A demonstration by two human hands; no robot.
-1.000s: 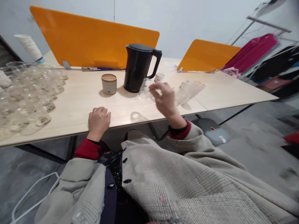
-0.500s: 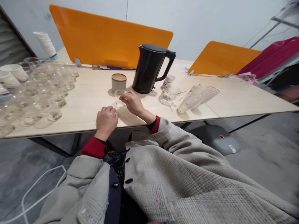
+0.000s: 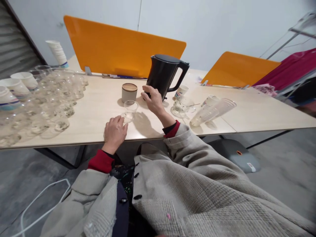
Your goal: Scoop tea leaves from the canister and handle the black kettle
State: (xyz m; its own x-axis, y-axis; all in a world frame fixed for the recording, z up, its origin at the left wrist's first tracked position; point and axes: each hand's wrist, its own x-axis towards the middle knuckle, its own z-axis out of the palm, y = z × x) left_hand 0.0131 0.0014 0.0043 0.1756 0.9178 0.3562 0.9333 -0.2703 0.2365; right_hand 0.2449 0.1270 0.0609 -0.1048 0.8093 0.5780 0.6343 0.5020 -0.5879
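A clear plastic cup (image 3: pixel 130 110) stands upright on the table. My left hand (image 3: pixel 115 133) rests palm down at the table's front edge, its fingertips at the cup's lower left side and holding nothing; whether they touch the cup I cannot tell. In front of the black electric kettle (image 3: pixel 161 74) hovers my right hand (image 3: pixel 154 101), fingers apart with nothing between them. Behind the cup is a grey canister (image 3: pixel 129 94) with a wooden lid. To the right of the kettle sits a glass teacup (image 3: pixel 182 107) on a saucer, with a thin stick in it.
Many used clear cups (image 3: pixel 53 98) crowd the table's left end, along with paper cups (image 3: pixel 18 87) and a paper cup stack (image 3: pixel 57 54). Stacked clear cups (image 3: pixel 214 111) lie tilted at the right. Orange dividers (image 3: pixel 118 46) line the back. A grey stool (image 3: pixel 233 154) stands below.
My right hand has let go of the clear cup's rim and moved right, up to the kettle. The left hand stays beside the cup. The view has tilted up slightly.
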